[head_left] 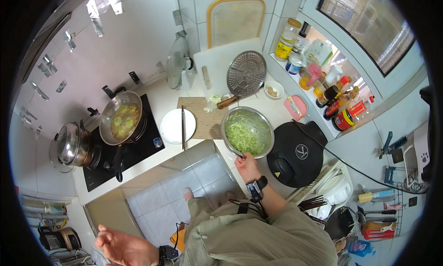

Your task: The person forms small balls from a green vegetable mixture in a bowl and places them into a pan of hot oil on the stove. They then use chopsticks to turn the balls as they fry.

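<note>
My right hand (248,167) pinches the near rim of a stainless steel bowl (269,136) on the counter. Shredded pale green vegetable (247,133) fills much of the bowl. Down at the lower left, my left hand (123,245) is held palm up, away from the counter, with its fingers loosely bent and nothing in it. A frying pan (105,120) on the black cooktop (150,143) holds a browning mixture with green bits (124,122). Between pan and bowl lies a white plate (171,126) with chopsticks (183,127) across its right side.
Chopped pale pieces (213,102) lie on a wooden board (203,120). A perforated metal strainer (247,74) leans behind the bowl. Right of it sits a black round appliance (297,153) with a cord. A lidded pot (74,143) stands left; bottles (327,95) line the windowsill.
</note>
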Demonstrator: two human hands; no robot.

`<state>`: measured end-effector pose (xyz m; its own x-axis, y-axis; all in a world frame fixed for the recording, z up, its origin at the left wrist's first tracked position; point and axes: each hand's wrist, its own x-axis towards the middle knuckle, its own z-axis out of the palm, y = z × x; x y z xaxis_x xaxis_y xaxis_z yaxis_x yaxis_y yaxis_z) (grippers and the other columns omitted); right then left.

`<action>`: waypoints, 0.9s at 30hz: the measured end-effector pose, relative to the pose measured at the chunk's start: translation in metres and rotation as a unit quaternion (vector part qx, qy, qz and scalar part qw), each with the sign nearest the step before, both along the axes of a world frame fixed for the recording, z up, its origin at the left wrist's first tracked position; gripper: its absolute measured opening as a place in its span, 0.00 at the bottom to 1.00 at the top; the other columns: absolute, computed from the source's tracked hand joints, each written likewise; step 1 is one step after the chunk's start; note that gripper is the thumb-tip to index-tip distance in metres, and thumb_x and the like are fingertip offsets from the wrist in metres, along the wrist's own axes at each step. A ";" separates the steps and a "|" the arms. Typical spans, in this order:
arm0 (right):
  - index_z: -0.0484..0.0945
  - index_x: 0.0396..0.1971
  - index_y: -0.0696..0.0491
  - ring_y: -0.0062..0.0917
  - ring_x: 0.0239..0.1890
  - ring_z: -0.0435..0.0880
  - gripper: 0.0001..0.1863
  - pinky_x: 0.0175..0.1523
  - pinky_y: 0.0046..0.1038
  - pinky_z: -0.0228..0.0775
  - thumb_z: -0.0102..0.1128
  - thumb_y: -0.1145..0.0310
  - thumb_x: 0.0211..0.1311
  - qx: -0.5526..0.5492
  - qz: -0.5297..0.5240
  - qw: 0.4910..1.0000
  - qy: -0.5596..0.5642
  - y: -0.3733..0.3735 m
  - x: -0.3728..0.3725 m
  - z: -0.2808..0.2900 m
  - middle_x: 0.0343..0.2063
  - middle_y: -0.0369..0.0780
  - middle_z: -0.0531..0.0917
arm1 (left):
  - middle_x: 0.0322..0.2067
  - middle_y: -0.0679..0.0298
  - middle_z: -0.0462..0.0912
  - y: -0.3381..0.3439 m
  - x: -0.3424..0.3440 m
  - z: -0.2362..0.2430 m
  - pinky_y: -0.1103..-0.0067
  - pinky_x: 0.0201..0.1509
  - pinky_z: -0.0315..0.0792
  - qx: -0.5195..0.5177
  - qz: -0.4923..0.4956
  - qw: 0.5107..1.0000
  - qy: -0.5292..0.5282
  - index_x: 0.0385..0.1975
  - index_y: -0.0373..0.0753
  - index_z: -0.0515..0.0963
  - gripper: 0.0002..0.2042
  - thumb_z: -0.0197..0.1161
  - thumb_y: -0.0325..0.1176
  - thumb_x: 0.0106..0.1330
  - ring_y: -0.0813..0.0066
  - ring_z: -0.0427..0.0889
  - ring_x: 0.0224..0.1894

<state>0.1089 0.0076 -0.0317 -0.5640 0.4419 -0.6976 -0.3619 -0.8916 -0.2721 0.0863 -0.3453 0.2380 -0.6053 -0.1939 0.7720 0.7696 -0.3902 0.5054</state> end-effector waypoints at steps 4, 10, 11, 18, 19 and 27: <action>0.60 0.24 0.52 0.21 0.16 0.56 0.06 0.21 0.24 0.48 0.46 0.76 0.57 -0.014 0.007 0.999 0.049 0.008 -0.017 0.008 0.17 0.34 0.61 | 0.52 0.55 0.71 0.013 -0.008 -0.009 0.67 0.68 0.51 -0.007 -0.020 0.998 -0.067 0.50 0.29 0.74 0.27 0.31 0.44 0.72 0.58 0.64 0.57; 0.61 0.22 0.52 0.19 0.14 0.55 0.05 0.21 0.22 0.49 0.44 0.77 0.55 -0.057 -0.015 0.994 0.089 0.004 -0.044 0.005 0.17 0.35 0.61 | 0.41 0.61 0.71 0.034 -0.010 -0.011 0.71 0.61 0.52 -0.036 0.044 0.982 -0.180 0.39 0.34 0.80 0.26 0.31 0.43 0.71 0.65 0.64 0.48; 0.61 0.22 0.52 0.19 0.14 0.55 0.05 0.21 0.22 0.49 0.44 0.76 0.55 -0.073 -0.024 0.993 0.092 0.001 -0.047 0.004 0.17 0.35 0.61 | 0.41 0.61 0.71 0.036 -0.011 -0.011 0.71 0.61 0.52 -0.043 0.029 0.983 -0.178 0.39 0.34 0.80 0.26 0.31 0.43 0.71 0.65 0.64 0.48; 0.59 0.19 0.51 0.19 0.13 0.56 0.08 0.21 0.22 0.50 0.44 0.74 0.56 -0.073 -0.037 0.990 0.119 -0.012 -0.056 0.002 0.15 0.33 0.59 | 0.41 0.58 0.71 0.039 -0.013 -0.021 0.70 0.61 0.54 -0.069 0.001 0.978 -0.199 0.38 0.34 0.80 0.25 0.33 0.43 0.71 0.65 0.65 0.49; 0.57 0.17 0.49 0.19 0.13 0.55 0.10 0.21 0.22 0.49 0.43 0.74 0.57 -0.070 -0.036 0.990 0.116 -0.011 -0.057 0.002 0.14 0.32 0.57 | 0.42 0.58 0.71 0.039 -0.012 -0.022 0.70 0.61 0.54 -0.074 0.007 0.976 -0.204 0.38 0.34 0.80 0.25 0.33 0.43 0.71 0.65 0.66 0.49; 0.57 0.17 0.48 0.19 0.13 0.55 0.11 0.20 0.23 0.48 0.45 0.72 0.57 -0.137 -0.069 0.981 0.115 -0.012 -0.074 -0.003 0.13 0.31 0.55 | 0.42 0.58 0.71 0.046 -0.013 -0.028 0.69 0.62 0.54 -0.074 -0.020 0.968 -0.237 0.37 0.34 0.80 0.25 0.34 0.43 0.71 0.66 0.66 0.50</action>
<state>0.0349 -0.0047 -0.0349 -0.6683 0.3381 -0.6626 -0.5079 -0.8582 0.0743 0.0730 -0.2994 0.2103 -0.9032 -0.0714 0.4233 0.4235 -0.3100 0.8512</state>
